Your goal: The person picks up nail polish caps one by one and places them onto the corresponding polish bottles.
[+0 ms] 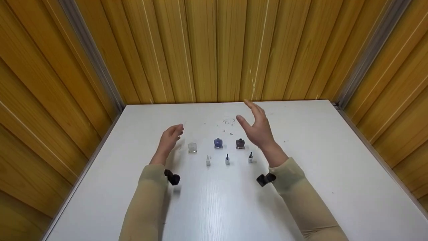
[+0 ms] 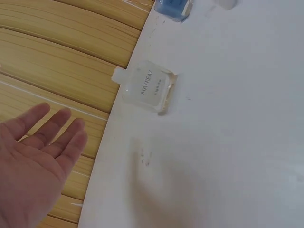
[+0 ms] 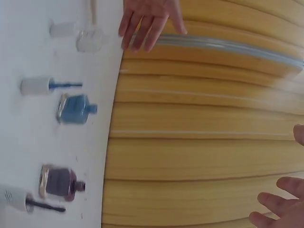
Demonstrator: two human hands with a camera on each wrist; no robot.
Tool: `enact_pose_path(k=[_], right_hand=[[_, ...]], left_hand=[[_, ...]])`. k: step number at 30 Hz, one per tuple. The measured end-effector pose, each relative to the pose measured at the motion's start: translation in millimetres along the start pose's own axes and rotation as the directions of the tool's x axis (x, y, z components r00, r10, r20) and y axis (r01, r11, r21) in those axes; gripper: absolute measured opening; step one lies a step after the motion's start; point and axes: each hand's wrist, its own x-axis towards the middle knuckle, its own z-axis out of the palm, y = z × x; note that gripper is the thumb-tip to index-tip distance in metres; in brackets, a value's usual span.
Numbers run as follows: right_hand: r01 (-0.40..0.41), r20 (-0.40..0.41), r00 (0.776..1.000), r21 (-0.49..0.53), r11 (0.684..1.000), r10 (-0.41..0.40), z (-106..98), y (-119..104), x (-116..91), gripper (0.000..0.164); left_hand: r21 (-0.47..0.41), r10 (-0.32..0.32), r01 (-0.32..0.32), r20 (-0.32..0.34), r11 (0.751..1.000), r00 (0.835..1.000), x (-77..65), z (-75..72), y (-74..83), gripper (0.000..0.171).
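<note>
My left hand (image 1: 170,139) hovers above the table, left of a clear nail polish bottle (image 1: 192,148), with relaxed fingers and nothing in them. Raised behind and right of a dark purple nail polish bottle (image 1: 240,144), my right hand (image 1: 259,130) has its thumb and fingers spread and holds nothing. Between those bottles stands a blue nail polish bottle (image 1: 218,143); all three are uncapped. Nearer the person, a white brush cap (image 1: 208,161), a blue-bristled brush cap (image 3: 38,86) and a dark brush cap (image 1: 250,158) stand with brushes pointing up. "MAYREAY" is printed on the clear bottle (image 2: 147,87).
The white table (image 1: 207,207) carries dark smudges (image 1: 229,122) behind the bottles. Wood-patterned panels (image 1: 207,50) rise at the back and both sides, joined by grey metal posts (image 1: 90,50). A black wrist camera (image 1: 172,177) sits on each sleeve.
</note>
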Motion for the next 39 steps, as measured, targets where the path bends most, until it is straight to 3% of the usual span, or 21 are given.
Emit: enact_pose_path(k=[4,7,11,14,17,23,31,39], right_hand=[[0.085,-0.064,0.995,0.105,0.991,-0.078,21.1,-8.5,-25.9,0.051],[0.076,-0.054,0.996,0.208,0.975,-0.067,36.1,-14.1,-44.4,0.048],[-0.049,0.013,0.999,0.362,0.931,0.048,55.5,-18.1,-63.8,0.045],[-0.159,0.072,0.987,0.428,0.89,0.142,70.4,-17.4,-75.1,0.046],[-0.229,0.113,0.973,0.446,0.865,0.2,85.5,-15.0,-84.4,0.046],[-0.309,0.152,0.951,0.431,0.848,0.27,110.8,-6.3,-98.6,0.05],[-0.386,0.17,0.923,0.393,0.835,0.346,132.2,5.1,-106.1,0.056],[-0.418,0.159,0.908,0.352,0.838,0.387,144.6,16.7,-105.9,0.055]], left_hand=[[-0.057,0.002,-0.003,-0.013,0.998,1.0,-5.6,5.8,-12.5,0.064],[-0.084,-0.021,0.019,-0.018,0.996,1.0,-9.1,9.9,-19.5,0.066],[-0.165,-0.066,0.066,0.001,0.984,0.998,-13.3,15.1,-27.6,0.064],[-0.21,-0.089,0.092,0.024,0.973,0.996,-15.7,18.7,-33.3,0.06],[-0.159,-0.094,0.095,0.018,0.983,0.995,-16.8,21.6,-38.3,0.057],[-0.003,-0.064,0.064,-0.005,0.998,0.998,-19.0,24.1,-46.6,0.058],[-0.023,-0.064,0.064,0.02,0.998,0.998,-20.6,25.1,-51.2,0.05],[0.057,-0.084,0.082,0.02,0.995,0.996,-15.5,27.6,-53.7,0.044]])
